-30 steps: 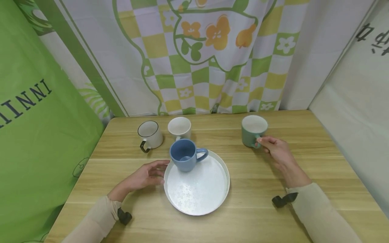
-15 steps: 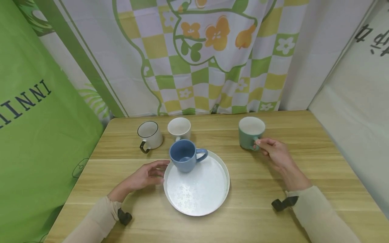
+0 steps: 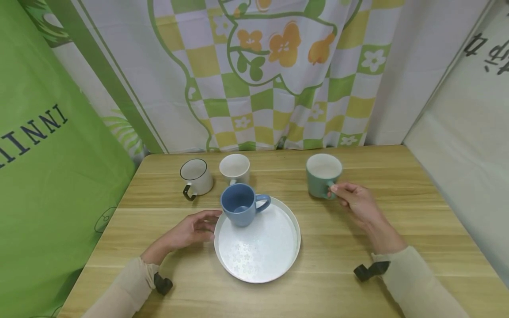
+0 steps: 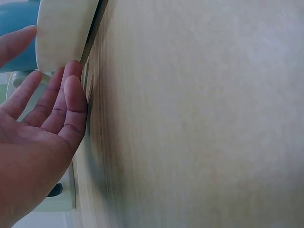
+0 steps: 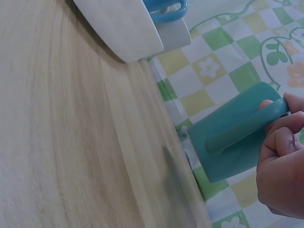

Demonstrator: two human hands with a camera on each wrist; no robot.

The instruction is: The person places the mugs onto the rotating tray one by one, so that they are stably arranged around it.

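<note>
My right hand (image 3: 359,203) pinches the handle of a green mug (image 3: 317,184), upright over the right rear of the table. In the right wrist view the green mug (image 5: 232,137) has a shadow beside it; whether its base touches the wood I cannot tell. My left hand (image 3: 191,229) has its fingers relaxed at the left rim of a round white tray (image 3: 258,251). In the left wrist view its fingertips (image 4: 73,69) are against or very near the tray's side (image 4: 64,35). On the tray's back left part stands a blue mug (image 3: 240,210), handle to the right.
Behind the tray stand a white mug (image 3: 234,167), partly hidden by the blue one, and a white mug with a dark rim and black handle (image 3: 200,179). A patterned curtain (image 3: 278,101) hangs behind the wooden table (image 3: 338,274), with cloth at both sides.
My right hand has carried the green mug a little to the left and towards me. My left hand stays at the tray's rim, and the blue mug has shifted barely, if at all.
</note>
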